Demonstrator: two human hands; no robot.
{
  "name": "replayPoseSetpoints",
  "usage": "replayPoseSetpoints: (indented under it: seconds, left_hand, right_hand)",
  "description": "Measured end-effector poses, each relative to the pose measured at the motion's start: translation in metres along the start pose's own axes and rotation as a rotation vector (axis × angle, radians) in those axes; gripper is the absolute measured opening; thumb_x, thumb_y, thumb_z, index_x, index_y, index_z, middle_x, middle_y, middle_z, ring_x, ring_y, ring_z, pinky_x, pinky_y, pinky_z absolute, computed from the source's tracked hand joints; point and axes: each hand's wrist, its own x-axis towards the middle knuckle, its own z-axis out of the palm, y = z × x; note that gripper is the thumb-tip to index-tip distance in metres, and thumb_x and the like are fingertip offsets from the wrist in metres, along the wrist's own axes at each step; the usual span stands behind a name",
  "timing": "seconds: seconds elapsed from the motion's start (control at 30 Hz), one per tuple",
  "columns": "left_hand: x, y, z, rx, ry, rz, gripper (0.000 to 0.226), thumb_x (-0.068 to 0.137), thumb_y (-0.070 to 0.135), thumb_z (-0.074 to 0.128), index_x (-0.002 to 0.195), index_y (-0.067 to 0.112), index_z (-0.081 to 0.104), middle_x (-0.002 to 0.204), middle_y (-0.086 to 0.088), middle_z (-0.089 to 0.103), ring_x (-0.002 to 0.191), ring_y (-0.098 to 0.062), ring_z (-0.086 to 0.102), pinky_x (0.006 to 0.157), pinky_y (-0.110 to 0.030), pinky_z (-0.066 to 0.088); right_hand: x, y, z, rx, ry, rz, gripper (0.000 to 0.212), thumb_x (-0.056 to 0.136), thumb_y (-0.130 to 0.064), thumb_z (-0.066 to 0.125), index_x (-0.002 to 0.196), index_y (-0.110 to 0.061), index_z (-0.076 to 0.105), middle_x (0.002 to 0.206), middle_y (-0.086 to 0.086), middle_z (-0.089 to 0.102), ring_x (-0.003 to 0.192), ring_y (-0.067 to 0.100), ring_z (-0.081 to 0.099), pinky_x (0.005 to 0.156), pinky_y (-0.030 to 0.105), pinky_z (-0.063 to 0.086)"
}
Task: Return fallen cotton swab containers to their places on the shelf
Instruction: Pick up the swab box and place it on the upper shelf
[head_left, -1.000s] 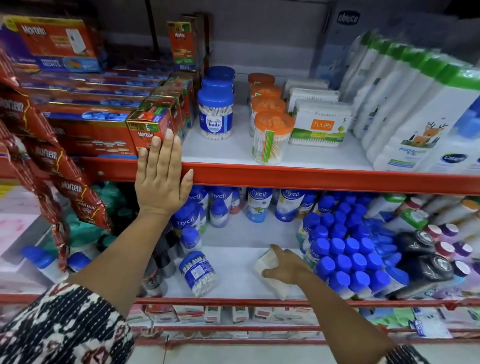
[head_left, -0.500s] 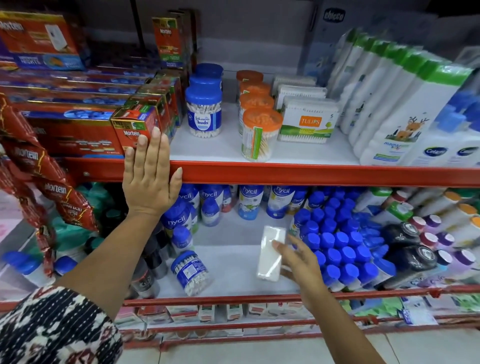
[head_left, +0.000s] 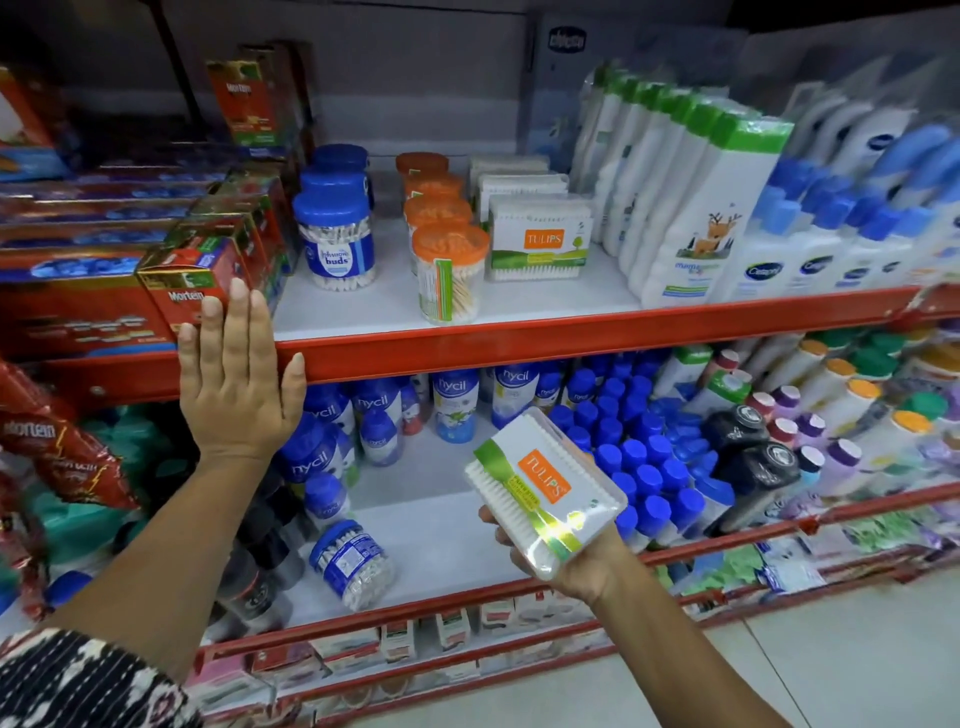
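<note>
Fingers (head_left: 228, 332) of the left hand (head_left: 236, 384) lie flat and close together, thumb spread aside, pressed against the red front edge of the upper shelf (head_left: 519, 345) beside a Mortein box (head_left: 189, 288). The lower shelf (head_left: 431, 540) carries blue-capped bottles (head_left: 644, 467) on the right. The right hand (head_left: 566, 561) cups a flat Tulips swab box (head_left: 545, 491) from beneath, fingers curled round its near end, holding it above the lower shelf; its label faces up and its long axis runs diagonally, from lower right to upper left. A blue-lidded swab jar (head_left: 350, 564) lies toppled on the lower shelf, lid toward the upper left, base toward the lower right
</note>
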Motion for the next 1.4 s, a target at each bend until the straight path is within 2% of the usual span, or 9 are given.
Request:
replayPoseSetpoints:
  seconds: [0.1, 0.23, 0.47, 0.6, 0.77, 1.07, 1.17, 1.27, 1.4]
  left_hand:
    - [0.0, 0.0, 0.0, 0.003, -0.002, -0.004, 0.06, 0.104, 0.034, 0.027, 0.154, 0.002, 0.014, 0.164, -0.003, 0.0, 0.151, -0.019, -0.001, 0.124, -0.036, 0.0]
    - [0.0, 0.0, 0.001, 0.005, 0.007, 0.005, 0.06, 0.104, 0.034, 0.027, 0.154, 0.002, 0.015, 0.164, -0.003, 0.0, 0.151, -0.02, 0.0, 0.124, -0.037, 0.001]
    - [-0.001, 0.0, 0.002, -0.004, 0.03, 0.017, 0.06, 0.104, 0.034, 0.028, 0.154, 0.002, 0.019, 0.164, -0.005, 0.005, 0.151, -0.021, 0.003, 0.124, -0.038, 0.004]
    - [-0.001, 0.0, 0.001, -0.002, 0.031, 0.032, 0.06, 0.104, 0.034, 0.028, 0.154, 0.002, 0.019, 0.164, -0.007, 0.006, 0.151, -0.022, 0.004, 0.124, -0.038, 0.004]
    - [0.001, 0.0, 0.001, -0.003, 0.037, 0.039, 0.06, 0.104, 0.034, 0.029, 0.153, 0.002, 0.02, 0.163, -0.008, 0.008, 0.151, -0.023, 0.006, 0.124, -0.038, 0.005]
    - [0.002, 0.0, 0.002, -0.013, 0.037, 0.033, 0.059, 0.104, 0.035, 0.029, 0.152, 0.001, 0.024, 0.163, -0.008, 0.012, 0.151, -0.023, 0.009, 0.124, -0.038, 0.007]
    - [0.002, -0.001, 0.002, -0.015, 0.039, 0.039, 0.059, 0.104, 0.036, 0.028, 0.153, 0.002, 0.022, 0.163, -0.008, 0.011, 0.151, -0.023, 0.008, 0.124, -0.038, 0.007]
    - [0.002, -0.001, 0.003, -0.012, 0.039, 0.045, 0.059, 0.104, 0.036, 0.028, 0.153, 0.002, 0.023, 0.163, -0.009, 0.012, 0.151, -0.023, 0.008, 0.124, -0.039, 0.007]
    - [0.002, -0.002, 0.003, -0.008, 0.041, 0.044, 0.059, 0.104, 0.035, 0.028, 0.153, 0.001, 0.023, 0.163, -0.009, 0.012, 0.151, -0.024, 0.008, 0.124, -0.039, 0.006]
  right_hand:
    - [0.0, -0.001, -0.007, 0.027, 0.033, 0.007, 0.053, 0.081, -0.036, 0.065, 0.101, 0.013, 0.068, 0.091, 0.037, 0.067, 0.062, 0.043, 0.07, 0.047, 0.044, 0.059]
    - [-0.005, -0.002, 0.005, 0.005, 0.058, -0.07, 0.079, 0.037, -0.02, 0.098, 0.103, 0.01, 0.066, 0.092, 0.034, 0.066, 0.062, 0.042, 0.07, 0.046, 0.044, 0.059]
    - [-0.029, -0.023, 0.067, -0.244, 0.033, -0.362, 0.065, 0.038, -0.039, 0.092, 0.095, -0.011, 0.079, 0.099, 0.014, 0.074, 0.086, 0.028, 0.072, 0.069, 0.039, 0.061]
    - [-0.032, -0.056, 0.116, -0.375, 0.144, -0.635, 0.069, 0.064, -0.041, 0.077, 0.124, -0.011, 0.063, 0.11, 0.012, 0.07, 0.1, 0.028, 0.066, 0.073, 0.039, 0.061]
    - [-0.015, -0.104, 0.15, -0.584, 0.418, -0.907, 0.057, 0.084, -0.045, 0.065, 0.131, -0.018, 0.047, 0.114, 0.009, 0.066, 0.104, 0.023, 0.066, 0.09, 0.038, 0.056]
    - [0.029, -0.137, 0.132, -1.006, 0.804, -0.916, 0.097, 0.05, -0.073, 0.073, 0.123, -0.023, 0.032, 0.133, 0.007, 0.046, 0.116, 0.026, 0.054, 0.098, 0.048, 0.049]
    - [0.028, -0.138, 0.132, -1.147, 0.884, -0.925, 0.108, 0.052, -0.079, 0.065, 0.131, -0.01, 0.039, 0.132, 0.008, 0.051, 0.121, 0.026, 0.051, 0.1, 0.047, 0.045]
    - [0.021, -0.139, 0.13, -1.32, 0.958, -0.954, 0.099, 0.061, -0.084, 0.054, 0.117, -0.003, 0.055, 0.11, 0.005, 0.06, 0.101, 0.024, 0.059, 0.08, 0.038, 0.046]
    - [0.02, -0.14, 0.123, -1.48, 1.004, -0.966, 0.088, 0.08, -0.076, 0.044, 0.127, -0.002, 0.05, 0.117, 0.011, 0.063, 0.109, 0.03, 0.058, 0.082, 0.037, 0.042]
